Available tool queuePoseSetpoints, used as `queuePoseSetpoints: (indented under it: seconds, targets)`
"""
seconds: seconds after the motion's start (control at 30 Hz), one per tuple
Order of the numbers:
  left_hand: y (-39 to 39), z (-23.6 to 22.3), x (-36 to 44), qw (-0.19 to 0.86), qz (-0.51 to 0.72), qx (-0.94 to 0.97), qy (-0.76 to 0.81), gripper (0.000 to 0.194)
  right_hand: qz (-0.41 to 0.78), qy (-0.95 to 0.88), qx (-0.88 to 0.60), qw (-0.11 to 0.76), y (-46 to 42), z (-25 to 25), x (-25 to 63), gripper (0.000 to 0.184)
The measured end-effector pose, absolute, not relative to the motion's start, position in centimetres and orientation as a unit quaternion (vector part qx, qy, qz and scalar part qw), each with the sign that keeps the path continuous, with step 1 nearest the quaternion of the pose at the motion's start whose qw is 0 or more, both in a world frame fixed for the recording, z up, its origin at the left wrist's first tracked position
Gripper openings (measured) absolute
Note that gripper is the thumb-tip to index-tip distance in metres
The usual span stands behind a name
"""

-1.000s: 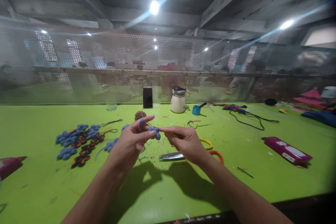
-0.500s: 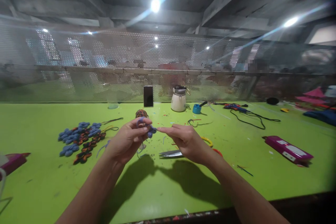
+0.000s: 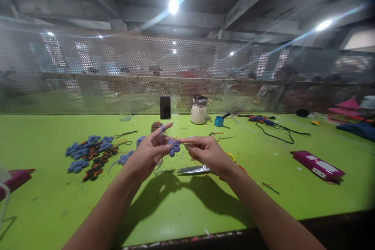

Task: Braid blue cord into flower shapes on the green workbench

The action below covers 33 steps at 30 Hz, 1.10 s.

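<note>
Both my hands are raised over the green table, working a small blue knotted cord flower. My left hand pinches the flower with its index finger stretched out and blue cord looped over it. My right hand is closed, pinching the cord end just right of the flower. Below the hands lie scissors with yellow and red handles. A pile of finished blue and dark knotted flowers lies to the left.
At the back stand a dark phone, a white jar, a blue cup and a black cable. A pink box lies right, another pink item at the left edge. A perforated mesh screen backs the table.
My left index finger, curled half a second ago, is stretched out again with the cord over it. The hands have risen slightly and the flower sits a little farther right.
</note>
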State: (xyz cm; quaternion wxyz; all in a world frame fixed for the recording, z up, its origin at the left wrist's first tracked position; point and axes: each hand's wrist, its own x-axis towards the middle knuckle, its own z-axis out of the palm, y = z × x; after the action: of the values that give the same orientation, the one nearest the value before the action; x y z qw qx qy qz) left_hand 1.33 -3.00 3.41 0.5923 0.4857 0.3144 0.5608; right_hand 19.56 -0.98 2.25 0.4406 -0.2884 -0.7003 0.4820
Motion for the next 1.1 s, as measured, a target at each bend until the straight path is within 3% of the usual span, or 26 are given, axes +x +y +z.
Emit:
queuePoseSetpoints:
  seconds: [0.1, 0.23, 0.43, 0.67, 0.8, 0.87, 1.03, 1.1]
  targets:
    - [-3.4, 3.8, 1.8, 0.562, 0.569, 0.508, 0.32, 0.086, 0.508, -0.679, -0.303, 0.435, -0.9, 2.3, 19.6, 0.039]
    - [-3.7, 3.9, 2.4, 0.512, 0.578, 0.534, 0.345, 0.089, 0.543, -0.657, -0.307, 0.423, -0.6, 2.3, 19.9, 0.042]
    - [-3.4, 3.6, 2.1, 0.422, 0.534, 0.6, 0.42, 0.084, 0.566, -0.647, -0.315, 0.402, -0.5, 2.1, 19.7, 0.037]
    - [-3.1, 2.0, 2.7, 0.137, 0.516, 0.708, 0.464, 0.065, 0.615, -0.548, -0.366, 0.432, -0.4, 1.0, 18.1, 0.043]
    - [-3.2, 1.5, 3.0, 0.081, 0.552, 0.698, 0.449, 0.052, 0.638, -0.499, -0.349, 0.471, -0.7, 0.6, 17.5, 0.042]
    - [-3.1, 1.5, 3.1, 0.121, 0.58, 0.67, 0.448, 0.049, 0.652, -0.483, -0.313, 0.494, -0.8, 0.4, 17.3, 0.04]
    - [-2.3, 2.0, 2.6, 0.462, 0.625, 0.506, 0.374, 0.064, 0.652, -0.474, -0.246, 0.538, -1.1, 0.1, 17.0, 0.032]
    - [-2.0, 2.1, 2.2, 0.539, 0.622, 0.453, 0.342, 0.062, 0.645, -0.49, -0.234, 0.539, -1.1, 0.0, 17.1, 0.031]
